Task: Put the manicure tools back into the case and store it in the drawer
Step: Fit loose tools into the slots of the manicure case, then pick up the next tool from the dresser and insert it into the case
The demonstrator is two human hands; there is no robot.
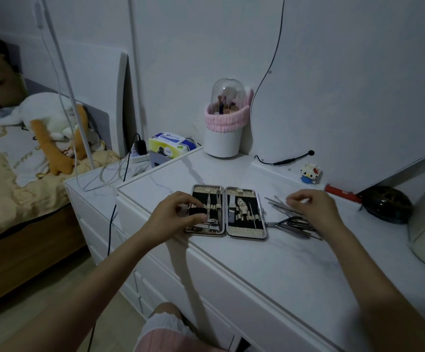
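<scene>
The bed (8,189) on the left carries a yellowish printed cover; its print cannot be read. Beside it stands the white desk (269,265), drawer fronts (206,283) facing the person. A white holder (223,123) with a clear dome and pink band sits at the back by the wall, with a tissue pack (172,144) to its left whose blue label is too blurred to read.

The case (226,212) lies open and flat near the desk's front edge: two hinged halves, metal-rimmed, black inside with pale elastic loops. Several steel tools sit in both halves, clippers (210,223) at the lower left. No brand shows on it.

The left hand (178,214) hovers over the left half, fingers curled, thumb and fingertips close at the clippers; whether this grip actually pinches them I cannot tell. The right hand (313,205) is over the loose tools (292,219) heaped just right of the case, fingers bent, fingertips pinching a thin tool from the pile.

A small block figure (310,173) stands near the wall.
</scene>
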